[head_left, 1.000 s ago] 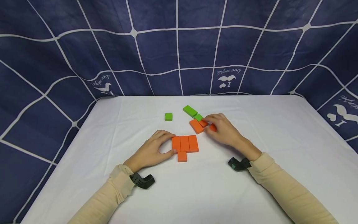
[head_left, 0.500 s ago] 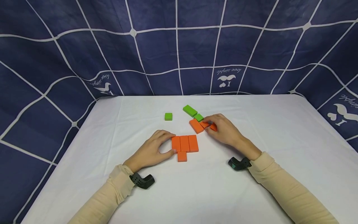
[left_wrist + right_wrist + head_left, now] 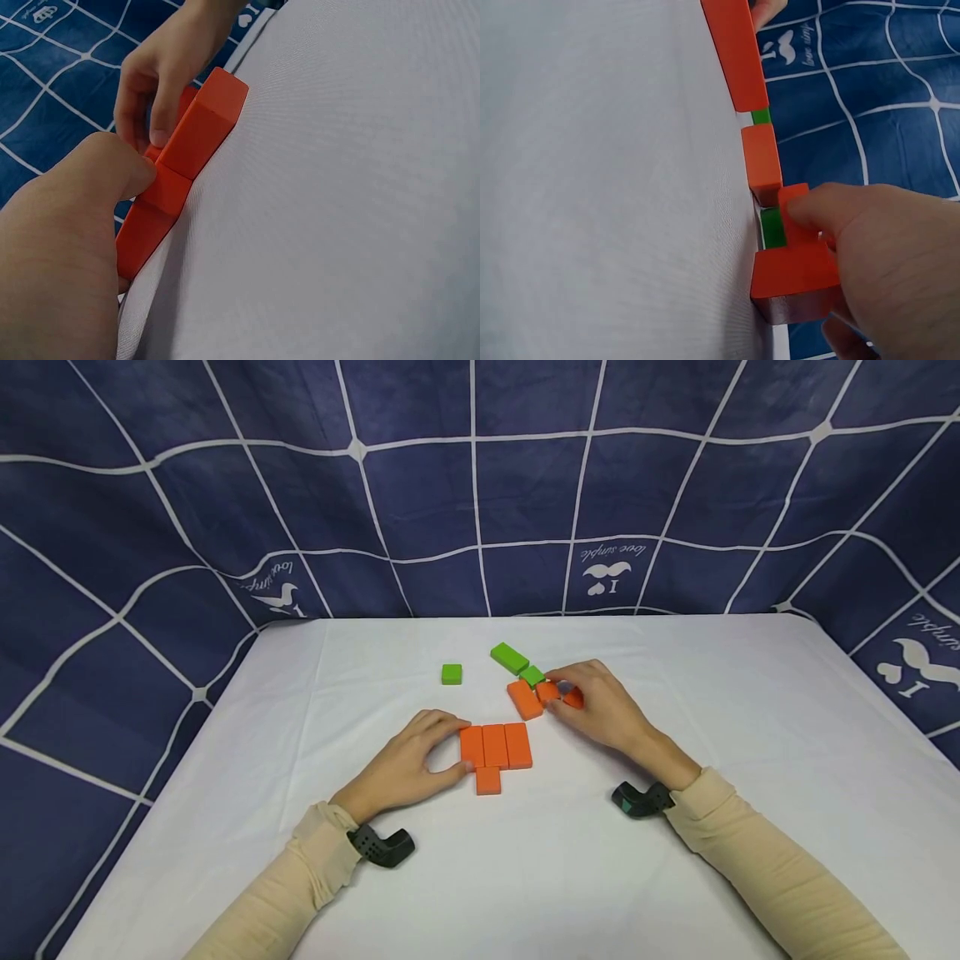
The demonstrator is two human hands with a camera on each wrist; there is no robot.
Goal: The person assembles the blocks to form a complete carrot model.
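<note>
In the head view, my left hand (image 3: 405,764) holds the leftmost orange block (image 3: 472,746) of a side-by-side row of three, fingertips at its far end and thumb at its near end. A small orange square block (image 3: 488,781) sits against the row's near side. My right hand (image 3: 600,706) pinches another small orange block (image 3: 547,692) between thumb and forefinger, also visible in the right wrist view. Left of it lies a longer orange block (image 3: 525,700). Another orange block (image 3: 573,697) is partly hidden under my right hand.
Beyond the right hand's fingertips lie a small green block (image 3: 532,676) and a longer green block (image 3: 510,658). A separate green square block (image 3: 452,674) lies farther left. The white tablecloth (image 3: 712,693) meets a dark blue checked curtain (image 3: 420,510) at the back.
My right thumb and forefinger have shifted slightly, and more of the small orange block shows between them. The longer orange block beside it moved slightly left. My left hand stays in place.
</note>
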